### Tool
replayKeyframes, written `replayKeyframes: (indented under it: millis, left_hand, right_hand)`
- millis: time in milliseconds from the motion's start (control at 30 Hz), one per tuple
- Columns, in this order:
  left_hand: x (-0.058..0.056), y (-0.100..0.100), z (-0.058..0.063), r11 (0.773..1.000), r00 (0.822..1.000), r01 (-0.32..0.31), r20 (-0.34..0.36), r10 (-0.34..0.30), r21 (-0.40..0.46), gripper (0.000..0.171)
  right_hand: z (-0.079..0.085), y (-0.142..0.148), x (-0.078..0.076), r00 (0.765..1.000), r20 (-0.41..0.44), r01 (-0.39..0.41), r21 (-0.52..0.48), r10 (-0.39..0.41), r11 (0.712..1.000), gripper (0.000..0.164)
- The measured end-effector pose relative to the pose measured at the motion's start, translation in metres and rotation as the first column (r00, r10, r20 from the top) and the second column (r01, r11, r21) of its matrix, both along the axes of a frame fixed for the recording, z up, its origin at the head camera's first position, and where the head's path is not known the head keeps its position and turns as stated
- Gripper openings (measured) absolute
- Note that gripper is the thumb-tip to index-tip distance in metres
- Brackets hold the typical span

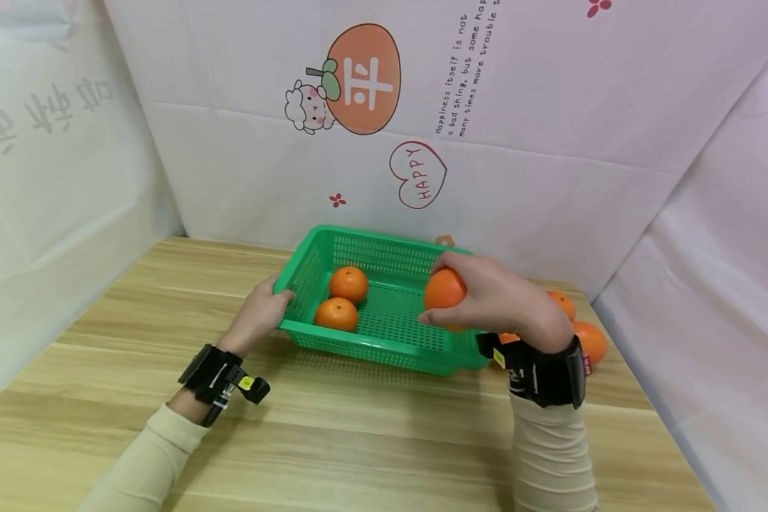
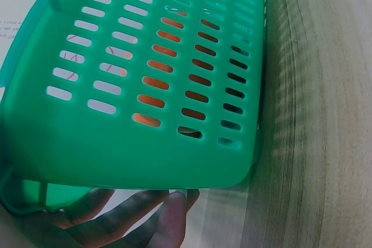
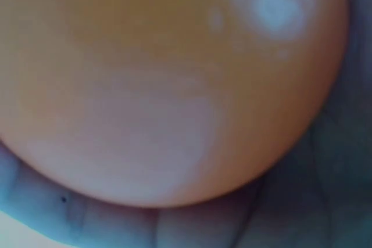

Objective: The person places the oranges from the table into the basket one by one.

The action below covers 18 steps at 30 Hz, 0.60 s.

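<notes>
A green plastic basket point(image 1: 384, 348) with slotted walls stands on the table. My left hand point(image 1: 259, 316) grips the rim at its left end, thumb over the edge; the left wrist view shows its curled fingers point(image 2: 171, 219) close by the basket wall point(image 2: 116, 149). Over the basket's right half, my right hand point(image 1: 486, 291) holds an orange point(image 1: 444, 290) between thumb and fingers. That orange point(image 3: 174, 85) fills most of the right wrist view, against the palm. Two more oranges, one behind point(image 1: 348, 284) and one in front point(image 1: 336, 314), lie in the basket's left part.
Outside the basket on the right, partly behind my right wrist, lie several oranges, among them one at the back point(image 1: 561, 304) and one with a red tag point(image 1: 590, 343). A printed white cloth point(image 1: 550, 107) hangs behind the wood-grain table point(image 1: 333, 455).
</notes>
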<state>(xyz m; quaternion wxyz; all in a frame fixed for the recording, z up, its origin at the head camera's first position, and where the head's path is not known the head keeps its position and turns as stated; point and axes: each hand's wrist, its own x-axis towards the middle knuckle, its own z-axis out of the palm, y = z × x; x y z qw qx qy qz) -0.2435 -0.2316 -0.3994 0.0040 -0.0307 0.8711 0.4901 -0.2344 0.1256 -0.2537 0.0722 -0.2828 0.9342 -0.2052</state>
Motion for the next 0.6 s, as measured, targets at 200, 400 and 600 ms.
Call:
replayKeyframes:
  millis: [200, 400, 600]
  left_hand:
    - [-0.001, 0.000, 0.000, 1.000, 1.000, 0.002, -0.003, -0.002, -0.005, 0.057]
    - [-0.001, -0.001, 0.000, 1.000, 1.000, 0.002, -0.004, -0.002, 0.002, 0.057]
    - [-0.001, -0.001, -0.001, 1.000, 1.000, 0.009, 0.003, -0.009, 0.011, 0.057]
  right_hand:
    - [0.001, -0.008, 0.000, 0.999, -0.028, -0.026, -0.016, 0.026, 1.000, 0.056]
    - [0.001, -0.021, 0.000, 0.996, -0.072, -0.047, -0.009, 0.046, 0.999, 0.055]
    - [-0.001, -0.031, 0.001, 0.996, -0.049, -0.075, -0.008, 0.075, 0.997, 0.054]
